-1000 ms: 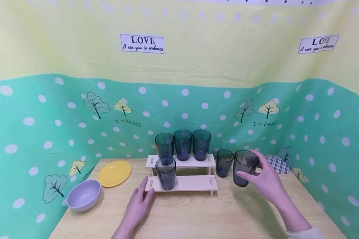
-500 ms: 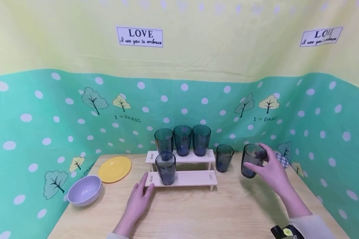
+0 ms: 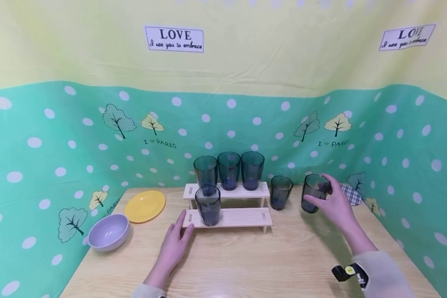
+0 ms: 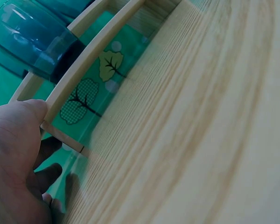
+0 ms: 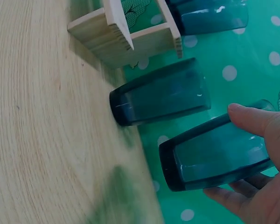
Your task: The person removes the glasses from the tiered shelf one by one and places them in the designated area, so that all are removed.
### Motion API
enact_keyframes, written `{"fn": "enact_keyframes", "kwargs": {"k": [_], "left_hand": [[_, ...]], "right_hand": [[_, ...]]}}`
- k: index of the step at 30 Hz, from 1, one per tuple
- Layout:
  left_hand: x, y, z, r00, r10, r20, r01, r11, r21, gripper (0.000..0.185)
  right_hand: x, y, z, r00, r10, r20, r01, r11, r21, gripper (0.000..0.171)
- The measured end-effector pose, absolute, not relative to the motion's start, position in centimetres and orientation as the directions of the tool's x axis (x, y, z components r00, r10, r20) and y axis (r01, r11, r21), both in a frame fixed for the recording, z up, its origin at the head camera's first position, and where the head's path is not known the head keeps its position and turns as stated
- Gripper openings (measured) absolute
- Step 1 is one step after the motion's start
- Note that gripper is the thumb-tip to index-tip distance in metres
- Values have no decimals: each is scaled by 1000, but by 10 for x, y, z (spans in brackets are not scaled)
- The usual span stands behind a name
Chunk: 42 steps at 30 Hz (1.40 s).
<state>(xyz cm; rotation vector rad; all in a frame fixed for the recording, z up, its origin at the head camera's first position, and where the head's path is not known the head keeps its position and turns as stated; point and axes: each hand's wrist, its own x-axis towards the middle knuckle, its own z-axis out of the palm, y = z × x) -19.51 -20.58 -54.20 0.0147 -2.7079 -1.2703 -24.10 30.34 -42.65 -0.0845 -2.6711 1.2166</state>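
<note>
I hold a glass [image 3: 312, 188] above the bench [image 3: 253, 265] in my right grip [image 3: 334, 205]; my relaxed left grip [image 3: 174, 244] touches the lower shelf [image 3: 242, 217].

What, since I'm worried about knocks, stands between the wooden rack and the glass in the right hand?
One upright glass on the table, shown in the head and right wrist views.

Tumblers [image 5: 210, 154] smooth, glossy, see-through. Risers [image 3: 242, 219] matt bare wood. Counter [image 3: 246, 265] wood-grained. Bowl [image 3: 109, 232] smooth, probably plastic. Backdrop [image 3: 216, 105] creased cloth.
</note>
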Motion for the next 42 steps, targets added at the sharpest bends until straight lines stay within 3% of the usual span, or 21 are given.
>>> {"fn": "enact_keyframes", "kwargs": {"k": [42], "left_hand": [[-196,-204,-540,-989,-70,133,59,630,774,72]], "right_hand": [[-287,295,-467,-972,170,165,-32,597,-802,114]]}}
